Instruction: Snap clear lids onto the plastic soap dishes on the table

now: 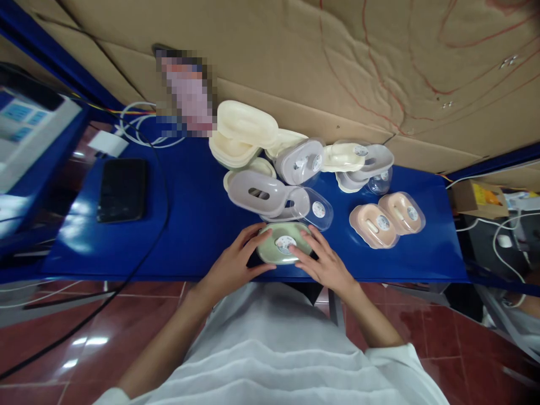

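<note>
**Mia:** What are the hands doing?

**Ben:** The left hand (236,264) and the right hand (324,264) both hold a green box (283,243). It sits on the blue table (194,225), at 6 o'clock, right by the near edge. Each hand's grip is closed around one side of the box, with the fingers on its lid.

**Mia:** How do you do that well?

**Ben:** I think you press evenly on both sides, so the lid goes flat and the box does not slide off the edge.

**Mia:** What else is there?

**Ben:** Two pink boxes (386,219) at 3 o'clock. A heap of grey boxes (270,194) and cream boxes (242,135) at 12 o'clock. A black phone (122,189) lies at 9 o'clock.

**Mia:** Can you read any words?

**Ben:** No. The green box has a round white sticker (286,243), but the print is too small to read.
</note>
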Motion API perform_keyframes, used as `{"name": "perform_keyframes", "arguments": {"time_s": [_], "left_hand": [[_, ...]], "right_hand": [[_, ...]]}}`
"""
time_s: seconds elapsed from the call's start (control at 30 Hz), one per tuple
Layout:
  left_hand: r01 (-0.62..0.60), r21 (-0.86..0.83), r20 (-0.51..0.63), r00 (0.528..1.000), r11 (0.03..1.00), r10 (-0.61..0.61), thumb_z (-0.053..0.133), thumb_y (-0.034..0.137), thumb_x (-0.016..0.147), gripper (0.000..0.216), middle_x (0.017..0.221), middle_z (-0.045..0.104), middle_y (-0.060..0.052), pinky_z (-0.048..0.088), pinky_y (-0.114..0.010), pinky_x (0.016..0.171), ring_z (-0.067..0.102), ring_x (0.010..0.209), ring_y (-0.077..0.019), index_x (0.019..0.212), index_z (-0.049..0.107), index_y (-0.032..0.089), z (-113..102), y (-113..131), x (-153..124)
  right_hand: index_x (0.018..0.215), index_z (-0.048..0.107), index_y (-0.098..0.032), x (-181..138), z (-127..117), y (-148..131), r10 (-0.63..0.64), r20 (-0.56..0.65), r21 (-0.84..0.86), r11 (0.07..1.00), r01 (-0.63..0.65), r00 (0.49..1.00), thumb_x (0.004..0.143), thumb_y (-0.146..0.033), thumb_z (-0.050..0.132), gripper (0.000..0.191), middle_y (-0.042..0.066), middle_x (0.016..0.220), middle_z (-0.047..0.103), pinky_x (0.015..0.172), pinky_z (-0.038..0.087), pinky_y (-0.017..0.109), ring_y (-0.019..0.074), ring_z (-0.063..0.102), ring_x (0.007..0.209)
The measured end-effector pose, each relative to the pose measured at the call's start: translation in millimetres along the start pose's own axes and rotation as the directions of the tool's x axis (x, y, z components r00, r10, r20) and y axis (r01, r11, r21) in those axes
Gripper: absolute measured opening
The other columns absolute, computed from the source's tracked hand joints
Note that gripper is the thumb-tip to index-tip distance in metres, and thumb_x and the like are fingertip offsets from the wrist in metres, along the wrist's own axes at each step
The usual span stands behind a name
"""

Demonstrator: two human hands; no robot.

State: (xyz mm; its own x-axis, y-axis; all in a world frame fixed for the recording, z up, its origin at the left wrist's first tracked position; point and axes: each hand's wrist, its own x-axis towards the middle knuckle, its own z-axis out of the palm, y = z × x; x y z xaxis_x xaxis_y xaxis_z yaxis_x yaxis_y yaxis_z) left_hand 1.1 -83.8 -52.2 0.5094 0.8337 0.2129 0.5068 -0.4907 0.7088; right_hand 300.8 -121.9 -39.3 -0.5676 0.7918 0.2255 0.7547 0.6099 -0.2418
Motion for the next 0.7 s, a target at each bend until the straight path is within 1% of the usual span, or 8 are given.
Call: {"name": "perform_keyframes", "arguments": {"time_s": [0.17, 0.23, 0.37, 0.5, 0.57, 0.63, 0.67, 0.7], "left_hand": [[-0.047, 0.128, -0.002, 0.999, 0.991, 0.048, 0.079, 0.050, 0.095, 0.082, 0.159, 0.054, -0.015, 0.062, -0.044, 0.110, 0.063, 0.142, -0.0324, 0.164, 0.039, 0.030, -1, -3, -6], [-0.055, 0.152, -0.003, 0.998, 0.987, 0.056, 0.080, 0.050, 0.095, 0.081, 0.159, 0.055, -0.016, 0.064, -0.044, 0.106, 0.064, 0.141, -0.0330, 0.163, 0.041, 0.030, -1, -3, -9], [-0.103, 0.125, 0.001, 0.995, 0.987, 0.104, 0.083, 0.043, 0.093, 0.078, 0.155, 0.058, -0.017, 0.065, -0.044, 0.105, 0.067, 0.137, -0.0333, 0.159, 0.045, 0.029, 0, -2, -15], [-0.126, 0.046, 0.077, 0.989, 0.991, 0.123, 0.083, 0.042, 0.093, 0.080, 0.158, 0.056, -0.017, 0.062, -0.046, 0.110, 0.064, 0.141, -0.0331, 0.161, 0.043, 0.030, 3, 7, -16], [-0.140, 0.007, 0.122, 0.983, 0.990, 0.139, 0.082, 0.046, 0.094, 0.084, 0.162, 0.053, -0.018, 0.060, -0.048, 0.114, 0.060, 0.146, -0.0335, 0.164, 0.040, 0.029, 4, 14, -12], [-0.173, -0.004, 0.117, 0.978, 0.985, 0.172, 0.077, 0.045, 0.098, 0.080, 0.163, 0.052, -0.019, 0.058, -0.049, 0.116, 0.056, 0.149, -0.0330, 0.165, 0.038, 0.027, 7, 21, -5], [-0.194, 0.009, 0.095, 0.977, 0.981, 0.192, 0.074, 0.041, 0.101, 0.074, 0.163, 0.052, -0.019, 0.057, -0.049, 0.117, 0.056, 0.149, -0.0324, 0.164, 0.039, 0.026, 8, 25, 0], [-0.216, 0.035, 0.068, 0.975, 0.976, 0.213, 0.071, 0.036, 0.103, 0.068, 0.162, 0.054, -0.019, 0.056, -0.049, 0.117, 0.056, 0.149, -0.0319, 0.163, 0.041, 0.026, 10, 28, 5]], "right_hand": [[0.158, 0.057, -0.034, -1, 3, -3, -0.063, -0.057, -0.020, 0.998, 0.062, 0.996, 0.099, -0.030, 0.078, 0.063, 0.009, 0.165, 0.053, 0.125, 0.052, 0.050, 0.0340, 0.028, 0.166], [0.157, 0.057, -0.034, -2, 4, -4, -0.071, -0.068, -0.018, 0.997, 0.070, 0.995, 0.099, -0.031, 0.078, 0.061, 0.009, 0.165, 0.054, 0.125, 0.051, 0.051, 0.0340, 0.027, 0.166], [0.155, 0.059, -0.038, -7, 5, -7, -0.057, -0.043, 0.021, 0.998, 0.058, 0.997, 0.100, -0.032, 0.077, 0.058, 0.009, 0.162, 0.055, 0.127, 0.046, 0.059, 0.0352, 0.028, 0.166], [0.160, 0.053, -0.034, -28, -2, -15, 0.010, -0.028, 0.135, 0.991, -0.006, 1.000, 0.101, -0.031, 0.075, 0.063, 0.014, 0.167, 0.047, 0.121, 0.054, 0.054, 0.0359, 0.038, 0.162], [0.163, 0.048, -0.036, -51, -9, -17, 0.073, -0.107, 0.133, 0.989, -0.058, 0.992, 0.101, -0.031, 0.073, 0.068, 0.014, 0.168, 0.044, 0.118, 0.057, 0.057, 0.0381, 0.047, 0.156], [0.166, 0.043, -0.040, -84, -19, -15, 0.167, -0.271, 0.039, 0.986, -0.163, 0.948, 0.099, -0.033, 0.073, 0.073, 0.013, 0.168, 0.044, 0.111, 0.061, 0.062, 0.0414, 0.053, 0.151], [0.166, 0.042, -0.042, -103, -25, -10, 0.222, -0.376, -0.034, 0.967, -0.253, 0.899, 0.098, -0.035, 0.074, 0.076, 0.014, 0.167, 0.045, 0.108, 0.062, 0.065, 0.0433, 0.055, 0.149], [0.166, 0.043, -0.041, -122, -31, -2, 0.277, -0.493, -0.112, 0.920, -0.376, 0.825, 0.095, -0.040, 0.077, 0.078, 0.015, 0.166, 0.046, 0.106, 0.062, 0.068, 0.0453, 0.056, 0.147]]}}
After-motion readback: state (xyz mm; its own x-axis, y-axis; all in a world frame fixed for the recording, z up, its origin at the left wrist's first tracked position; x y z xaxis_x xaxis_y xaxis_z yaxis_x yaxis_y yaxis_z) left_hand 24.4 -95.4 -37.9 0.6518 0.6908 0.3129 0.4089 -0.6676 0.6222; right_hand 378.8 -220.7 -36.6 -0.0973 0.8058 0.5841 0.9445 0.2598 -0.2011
